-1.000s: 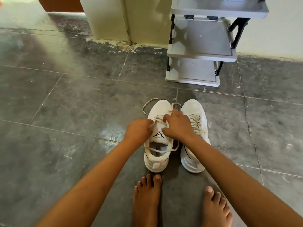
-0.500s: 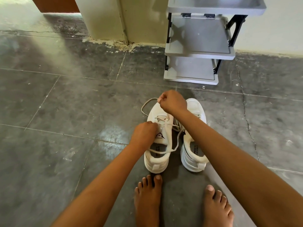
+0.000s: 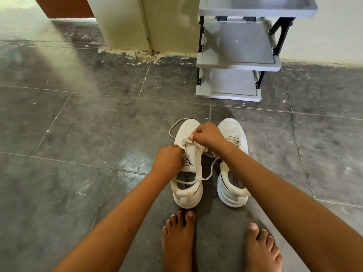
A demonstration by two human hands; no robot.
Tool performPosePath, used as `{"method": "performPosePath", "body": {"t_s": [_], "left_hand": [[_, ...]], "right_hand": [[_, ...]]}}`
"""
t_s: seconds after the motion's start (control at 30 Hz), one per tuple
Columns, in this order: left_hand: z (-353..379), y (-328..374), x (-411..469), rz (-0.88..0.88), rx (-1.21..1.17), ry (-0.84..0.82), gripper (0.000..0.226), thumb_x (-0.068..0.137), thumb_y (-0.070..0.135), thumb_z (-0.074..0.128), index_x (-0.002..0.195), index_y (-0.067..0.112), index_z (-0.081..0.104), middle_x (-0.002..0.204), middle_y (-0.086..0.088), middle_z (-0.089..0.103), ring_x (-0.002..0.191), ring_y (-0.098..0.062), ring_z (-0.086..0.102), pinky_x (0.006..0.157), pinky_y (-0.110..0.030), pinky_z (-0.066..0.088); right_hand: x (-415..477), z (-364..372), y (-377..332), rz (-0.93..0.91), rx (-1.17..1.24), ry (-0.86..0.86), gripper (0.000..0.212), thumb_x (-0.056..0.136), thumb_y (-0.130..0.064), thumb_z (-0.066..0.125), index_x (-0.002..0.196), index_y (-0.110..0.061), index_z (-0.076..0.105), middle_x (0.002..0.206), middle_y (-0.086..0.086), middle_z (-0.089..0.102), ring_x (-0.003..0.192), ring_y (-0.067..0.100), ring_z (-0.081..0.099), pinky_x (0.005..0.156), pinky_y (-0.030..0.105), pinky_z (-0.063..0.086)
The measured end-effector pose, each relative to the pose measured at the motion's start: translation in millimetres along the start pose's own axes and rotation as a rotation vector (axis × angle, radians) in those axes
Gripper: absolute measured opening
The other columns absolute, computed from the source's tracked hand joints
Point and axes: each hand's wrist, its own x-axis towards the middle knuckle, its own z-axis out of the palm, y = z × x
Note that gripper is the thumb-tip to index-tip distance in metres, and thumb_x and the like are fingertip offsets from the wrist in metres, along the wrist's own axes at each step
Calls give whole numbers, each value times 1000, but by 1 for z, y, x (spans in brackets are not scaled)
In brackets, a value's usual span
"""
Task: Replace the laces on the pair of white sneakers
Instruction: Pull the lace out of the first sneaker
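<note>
**A:** Where does the lace [image 3: 200, 147] lie from the person's grip?

**B:** The right hand [image 3: 208, 134] has closed its grip on it in a pinch, over the forward eyelets of the left sneaker [image 3: 187, 130], just above the middle of the frame. From there the lace runs down-frame, drops between the two shoes and crosses the left sneaker's opening. One slack loop curls off past the toe, toward the upper left.

**A:** And the shoe's long axis?

**B:** It runs up and down the frame, with the toe toward the top and the heel toward the bare feet [image 3: 177, 242]. Freeing the next crossing probably means drawing the lace up and away along that line.

**A:** Which hand is nearer?

**B:** The right hand is already on the lace. The left hand [image 3: 169, 160] sits lower, fingers curled against the sneaker's left edge beside the tongue. It seems to be bracing the shoe, though it may have caught a strand too.

**A:** What stands in the way?

**B:** The right sneaker [image 3: 231, 128] stands just beside the left one, fully laced, and the right forearm lies across it. The trailing strand could snag there. The grey shoe rack [image 3: 237, 65], in the upper right, is well apart on the tiled floor [image 3: 98, 124].
</note>
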Motion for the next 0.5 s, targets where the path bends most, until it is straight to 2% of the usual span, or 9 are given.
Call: {"method": "performPosePath", "body": {"t_s": [0.07, 0.13, 0.17, 0.23, 0.37, 0.43, 0.5], "left_hand": [[0, 0, 0, 21, 35, -10, 19, 94, 23, 47, 96, 10, 61, 95, -9, 60, 84, -29, 59, 62, -32, 40], [-1, 2, 0, 44, 42, -21, 19, 94, 23, 46, 99, 11, 61, 97, -8, 60, 86, -29, 59, 64, -32, 41], [-1, 3, 0, 51, 33, -23, 19, 94, 22, 46, 100, 11, 61, 98, -9, 60, 87, -29, 59, 65, -32, 41], [-1, 5, 1, 48, 1, -20, 18, 93, 21, 47, 102, 11, 60, 101, -9, 60, 89, -29, 59, 66, -32, 42], [-1, 4, -1, 17, -84, 9, 26, 93, 27, 48, 109, 12, 62, 105, -9, 61, 92, -28, 59, 70, -33, 44], [0, 4, -2, 0, -122, 11, 29, 94, 32, 48, 108, 12, 64, 103, -9, 61, 91, -27, 59, 70, -33, 43], [0, 3, -4, -7, -147, 6, 31, 94, 36, 50, 106, 11, 65, 102, -10, 61, 90, -27, 58, 68, -32, 42]], "right_hand": [[1, 1, -2, 154, 370, -75, 14, 84, -9, 63, 92, 1, 67, 93, 13, 67, 88, 24, 62, 70, 31, 49], [-3, 4, 0, 221, 493, -83, 7, 86, -10, 61, 81, -5, 62, 81, 8, 60, 72, 17, 56, 59, 23, 45], [-3, 3, 4, 185, 439, -63, 10, 86, -11, 61, 80, -3, 63, 81, 9, 62, 72, 17, 57, 62, 25, 47], [-4, -4, 14, 44, 178, -50, 17, 86, -17, 64, 92, -2, 71, 93, 10, 69, 86, 19, 61, 78, 29, 49], [-12, -12, 24, -85, -125, -174, 31, 79, -36, 71, 97, -12, 72, 95, 6, 70, 84, 16, 61, 79, 32, 50], [-17, -6, 24, -128, -286, -136, 37, 76, -39, 72, 105, -17, 69, 101, 1, 67, 93, 18, 61, 82, 33, 51], [-18, 2, 22, -184, -394, -14, 31, 78, -36, 68, 104, -18, 68, 102, 1, 66, 94, 20, 60, 77, 30, 48]]}}
